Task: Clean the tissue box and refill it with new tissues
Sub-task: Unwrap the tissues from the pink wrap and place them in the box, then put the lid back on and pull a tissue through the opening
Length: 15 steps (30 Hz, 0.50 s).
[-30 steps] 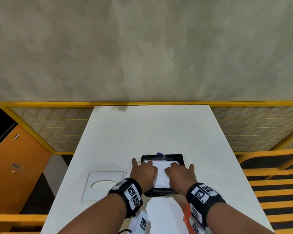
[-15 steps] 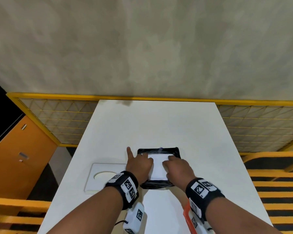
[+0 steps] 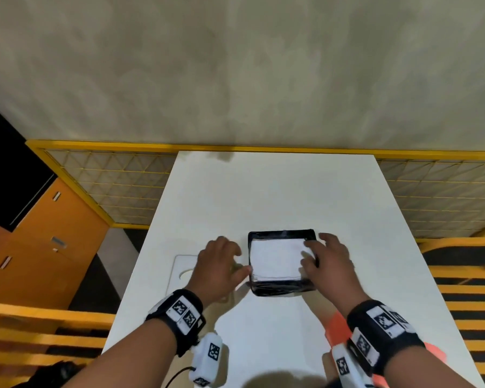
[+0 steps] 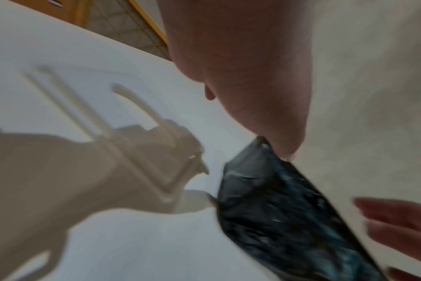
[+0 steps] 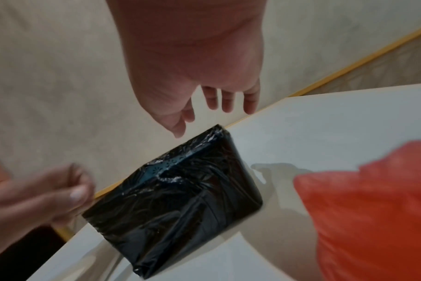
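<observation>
White square plastic lid (image 3: 183, 271) with its oval slot lay flat just left of the black film-wrapped tissue box (image 3: 282, 288), under the left hand (image 3: 217, 268). That hand, loosely curled and empty, was nearer; the right hand (image 3: 329, 264) rested spread at the box's right edge, gripping nothing.

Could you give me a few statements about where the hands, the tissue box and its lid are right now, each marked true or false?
1. White tissues lie inside the open black tissue box. True.
2. The white lid sits on top of the box. False: it lies flat on the table, left of the box.
3. The right hand is at the box's right edge. True.
4. The left hand holds the tissues. False: it holds nothing and is beside the box's left edge.
5. An orange item lies on the table near the right wrist. True.
</observation>
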Motion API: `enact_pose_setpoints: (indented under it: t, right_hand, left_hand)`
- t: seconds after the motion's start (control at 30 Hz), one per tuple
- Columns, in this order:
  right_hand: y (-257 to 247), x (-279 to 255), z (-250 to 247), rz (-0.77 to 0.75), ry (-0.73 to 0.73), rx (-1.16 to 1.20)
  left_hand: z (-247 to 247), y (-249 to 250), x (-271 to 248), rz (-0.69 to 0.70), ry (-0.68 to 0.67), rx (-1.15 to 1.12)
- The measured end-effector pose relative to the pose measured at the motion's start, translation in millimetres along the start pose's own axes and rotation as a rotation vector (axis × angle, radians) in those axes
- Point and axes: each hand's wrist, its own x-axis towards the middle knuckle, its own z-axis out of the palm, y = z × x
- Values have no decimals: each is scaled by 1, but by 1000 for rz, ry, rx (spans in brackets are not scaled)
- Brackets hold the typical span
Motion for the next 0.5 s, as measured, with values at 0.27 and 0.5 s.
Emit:
enact_pose_setpoints:
  t: [0.27, 0.5]
  right_hand:
    - [-10, -16, 11, 124, -165, 142]
    - [-13, -13, -2, 145, -157, 214]
  left_hand:
    - [15, -68, -50, 8, -396, 285]
    - [-9, -58, -42, -8, -163, 112]
